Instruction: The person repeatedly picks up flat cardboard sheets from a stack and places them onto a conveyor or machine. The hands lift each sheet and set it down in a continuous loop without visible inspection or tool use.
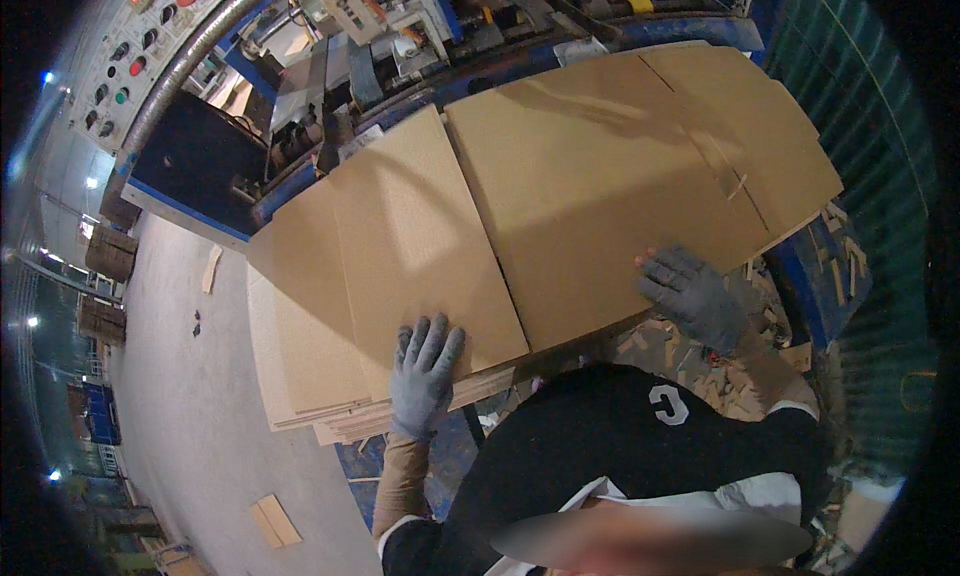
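Observation:
Wide brown cardboard sheets (pixel 590 186) lie stacked in front of me, with creases across them and a dark gap between the left and right panels. Whether those two panels belong to one sheet, I cannot tell. My left hand (pixel 424 371), in a grey glove, rests flat with fingers stretched on the near edge of the left panel (pixel 410 246). At the near edge of the right panel lies my right hand (pixel 692 294), also gloved, its fingers extended over the board. One fingertip pokes bare from the right glove. Neither hand grips anything.
A blue machine with rollers and belts (pixel 400 96) stands beyond the sheets. At upper left hangs a control panel (pixel 130 61) with buttons and a metal rail (pixel 190 66). Cardboard scraps (pixel 735 386) litter the right side, beside a green corrugated barrier (pixel 870 146). Loose cardboard (pixel 275 521) lies on the floor.

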Motion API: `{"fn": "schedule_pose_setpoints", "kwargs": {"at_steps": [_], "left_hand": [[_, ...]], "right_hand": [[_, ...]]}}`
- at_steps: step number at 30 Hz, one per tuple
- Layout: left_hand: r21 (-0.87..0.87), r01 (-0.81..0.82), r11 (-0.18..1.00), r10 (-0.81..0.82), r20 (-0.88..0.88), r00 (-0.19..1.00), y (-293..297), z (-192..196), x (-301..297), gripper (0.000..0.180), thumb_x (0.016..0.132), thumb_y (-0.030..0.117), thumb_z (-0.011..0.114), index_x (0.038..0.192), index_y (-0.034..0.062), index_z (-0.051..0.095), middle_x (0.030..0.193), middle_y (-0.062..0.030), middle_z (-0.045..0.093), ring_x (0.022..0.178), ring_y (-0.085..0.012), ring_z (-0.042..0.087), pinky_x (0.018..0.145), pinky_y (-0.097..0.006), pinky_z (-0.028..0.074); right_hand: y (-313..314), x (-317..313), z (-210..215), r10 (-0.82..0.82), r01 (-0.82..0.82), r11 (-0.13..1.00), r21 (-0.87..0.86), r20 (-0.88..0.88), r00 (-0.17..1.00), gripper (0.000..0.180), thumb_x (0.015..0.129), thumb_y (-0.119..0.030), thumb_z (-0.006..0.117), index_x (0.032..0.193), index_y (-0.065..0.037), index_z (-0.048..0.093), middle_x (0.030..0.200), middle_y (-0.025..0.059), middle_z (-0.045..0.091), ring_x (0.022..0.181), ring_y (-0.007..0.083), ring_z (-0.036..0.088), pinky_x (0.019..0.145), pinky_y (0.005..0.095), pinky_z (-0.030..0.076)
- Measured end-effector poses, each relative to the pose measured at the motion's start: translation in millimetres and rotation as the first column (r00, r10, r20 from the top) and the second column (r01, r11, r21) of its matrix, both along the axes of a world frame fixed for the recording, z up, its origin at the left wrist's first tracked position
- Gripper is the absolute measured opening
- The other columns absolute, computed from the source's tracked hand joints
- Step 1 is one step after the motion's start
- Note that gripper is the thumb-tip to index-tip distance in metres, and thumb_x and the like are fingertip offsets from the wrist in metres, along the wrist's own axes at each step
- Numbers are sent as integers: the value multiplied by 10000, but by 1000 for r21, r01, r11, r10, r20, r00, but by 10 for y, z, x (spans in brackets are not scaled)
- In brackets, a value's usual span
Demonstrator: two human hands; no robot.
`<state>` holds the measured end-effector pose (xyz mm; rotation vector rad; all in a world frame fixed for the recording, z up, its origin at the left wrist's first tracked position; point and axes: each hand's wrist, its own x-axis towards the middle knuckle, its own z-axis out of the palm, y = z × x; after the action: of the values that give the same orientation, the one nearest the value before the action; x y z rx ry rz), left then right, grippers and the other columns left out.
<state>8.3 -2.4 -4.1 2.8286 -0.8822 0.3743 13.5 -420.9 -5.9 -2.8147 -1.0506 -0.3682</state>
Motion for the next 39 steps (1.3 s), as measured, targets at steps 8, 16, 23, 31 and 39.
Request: {"fn": "schedule_pose_setpoints", "kwargs": {"at_steps": [8,16,23,31,39], "left_hand": [[64,27,998,-28,12,1000,119,-13,501,546,788,73,522,1330,120,485,1377,-154,466,1253,-373,453,1060,-530,322],[-28,72,997,-62,279,958,405,-111,1731,598,780,102,549,1369,146,456,1394,-151,453,1284,-352,428,1066,-502,328],[41,-455,889,409,375,832,223,-82,2652,627,821,179,616,1403,111,395,1403,-183,421,1320,-361,357,1077,-528,267],[-105,-86,991,69,-154,986,-166,39,722,661,814,412,655,1346,72,460,1396,-180,433,1294,-392,386,1098,-560,227],[-25,-33,999,28,-167,986,-490,-217,121,637,768,447,648,1321,165,504,1414,-129,430,1304,-351,394,1093,-568,245]], "right_hand": [[-132,636,-90,-55,53,998,-38,-66,996,591,794,-485,621,1234,-94,564,1375,123,493,1297,314,421,1107,484,258],[-328,2081,-127,-186,180,981,64,103,977,759,747,-643,578,1234,-61,538,1235,176,554,1172,363,495,1054,468,324],[-142,2755,-271,-445,437,889,137,486,752,521,818,-474,597,1190,-112,559,1286,138,537,1136,339,529,899,467,469],[-528,2959,-251,-517,536,829,160,-147,843,449,858,-387,568,1178,-72,584,1181,208,594,1043,369,582,884,452,465],[384,3806,-40,-202,200,973,118,3,979,472,861,-461,543,1143,-93,635,1068,177,651,990,354,600,886,414,454]]}}
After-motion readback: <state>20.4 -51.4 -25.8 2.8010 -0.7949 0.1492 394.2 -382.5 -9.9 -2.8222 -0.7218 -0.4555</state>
